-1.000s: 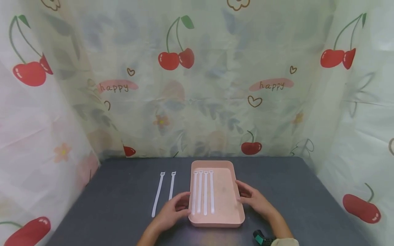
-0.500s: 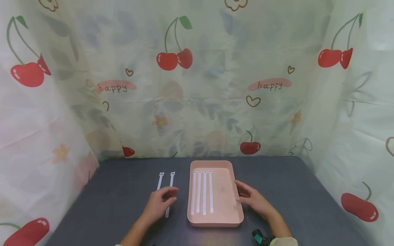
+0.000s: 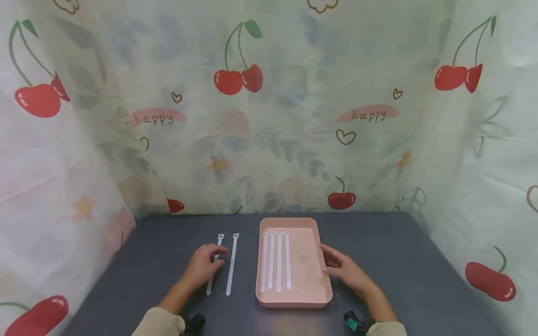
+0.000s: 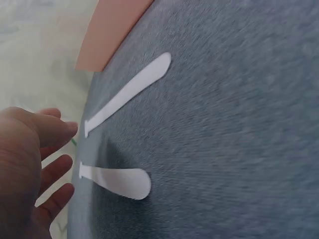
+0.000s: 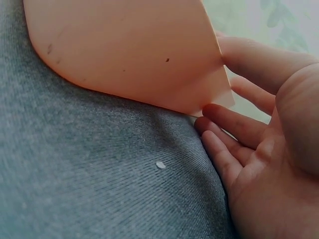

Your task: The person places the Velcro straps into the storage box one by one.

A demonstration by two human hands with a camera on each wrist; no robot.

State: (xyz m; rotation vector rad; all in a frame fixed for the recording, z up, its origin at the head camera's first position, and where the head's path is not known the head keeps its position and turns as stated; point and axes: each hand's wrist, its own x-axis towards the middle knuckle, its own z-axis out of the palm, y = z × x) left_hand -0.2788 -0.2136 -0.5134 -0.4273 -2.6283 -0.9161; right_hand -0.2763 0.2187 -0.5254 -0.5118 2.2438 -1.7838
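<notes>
At lower right, the relaxed right hand [image 3: 346,275] is touching the pink tray [image 3: 308,266], probably steadying it; lower left, the loose-fingered left hand [image 3: 201,267] is hovering over a white strap [image 4: 122,183]

The bare right-hand grip [image 5: 279,149] touches a smooth peach round-cornered tray [image 5: 124,50]; a small white fleck [image 5: 160,165] lies on the blue-grey fabric-textured worktop [image 5: 75,154].

The pink rectangular plastic tray [image 3: 310,266], lower centre, looks smooth, as do slim white plastic straps [image 3: 232,264]; the dark-grey tabletop cloth [image 3: 370,238], matt, finely ribbed.
</notes>
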